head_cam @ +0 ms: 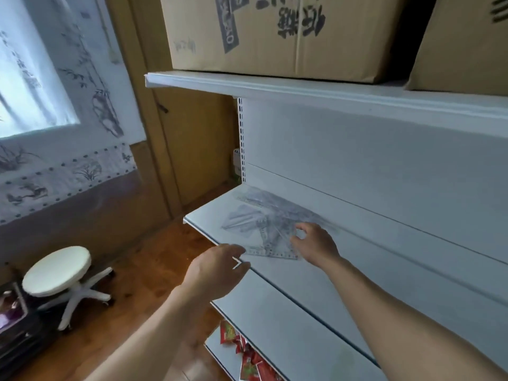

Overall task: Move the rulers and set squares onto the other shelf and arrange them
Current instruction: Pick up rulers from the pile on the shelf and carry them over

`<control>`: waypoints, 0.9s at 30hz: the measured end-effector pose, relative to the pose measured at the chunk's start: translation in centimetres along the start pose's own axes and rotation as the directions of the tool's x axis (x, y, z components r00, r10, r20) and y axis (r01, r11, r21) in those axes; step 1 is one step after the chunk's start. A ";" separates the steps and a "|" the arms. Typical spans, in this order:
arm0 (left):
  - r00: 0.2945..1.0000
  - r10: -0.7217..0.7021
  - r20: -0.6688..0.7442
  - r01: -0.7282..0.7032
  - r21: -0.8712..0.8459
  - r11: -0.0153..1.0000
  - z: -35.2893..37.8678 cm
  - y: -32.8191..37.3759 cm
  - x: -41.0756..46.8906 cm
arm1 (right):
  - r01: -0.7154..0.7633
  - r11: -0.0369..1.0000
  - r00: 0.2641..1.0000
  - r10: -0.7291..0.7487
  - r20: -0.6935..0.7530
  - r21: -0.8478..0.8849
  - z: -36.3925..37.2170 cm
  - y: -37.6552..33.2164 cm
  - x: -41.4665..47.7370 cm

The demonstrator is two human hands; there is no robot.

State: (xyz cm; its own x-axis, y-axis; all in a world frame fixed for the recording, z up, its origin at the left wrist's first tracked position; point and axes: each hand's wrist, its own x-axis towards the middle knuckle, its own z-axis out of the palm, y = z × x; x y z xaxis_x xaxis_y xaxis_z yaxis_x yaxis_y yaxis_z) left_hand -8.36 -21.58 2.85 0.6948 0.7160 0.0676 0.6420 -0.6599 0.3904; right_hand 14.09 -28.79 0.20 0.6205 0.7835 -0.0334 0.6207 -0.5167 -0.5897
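1. Clear rulers and set squares point(264, 218) lie in a jumbled, overlapping pile at the left end of the middle shelf point(316, 284).
2. Front ruler point(275, 253) has its long axis roughly along the shelf front; the longest one runs along the back panel, ends left-right. Set-square corners point mixed ways.
3. Right hand point(316, 243) is on the pile with thumb and forefinger curled; whether it has actually pinched anything, cannot tell.
4. Left hand point(214, 270) is at the shelf edge, fingers relaxed, holding nothing.
5. Step is likely gathering or sorting. Next move needs a fingertip edge lift, since flat plastic is slippery.
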 end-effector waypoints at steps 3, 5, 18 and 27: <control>0.999 0.037 0.026 -0.037 -0.005 0.999 0.5 -0.9 4.5 | -0.021 1.000 1.000 0.021 -0.013 -0.005 0.9 -0.1 4.0; 0.997 0.065 0.038 -0.065 -0.011 0.998 1.0 -1.4 7.0 | -0.034 0.999 0.999 0.034 -0.009 -0.034 1.6 -0.2 6.3; 0.965 0.200 0.171 -0.185 -0.098 0.978 0.6 -5.9 18.6 | -0.119 0.959 0.992 0.125 0.008 -0.258 5.1 -1.8 16.6; 0.903 0.339 0.262 -0.288 -0.214 0.933 0.7 -8.2 23.0 | -0.093 0.920 0.978 0.013 -0.209 -0.380 6.4 -3.2 15.4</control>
State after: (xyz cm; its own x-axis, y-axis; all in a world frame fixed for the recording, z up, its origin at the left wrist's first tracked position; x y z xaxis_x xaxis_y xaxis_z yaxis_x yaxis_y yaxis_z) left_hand 2.60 0.13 0.59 0.9305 0.3631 -0.0472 0.3294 -0.7736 0.5413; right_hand 18.60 -12.87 -3.61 0.7150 0.6872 0.1287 0.6954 -0.6799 -0.2327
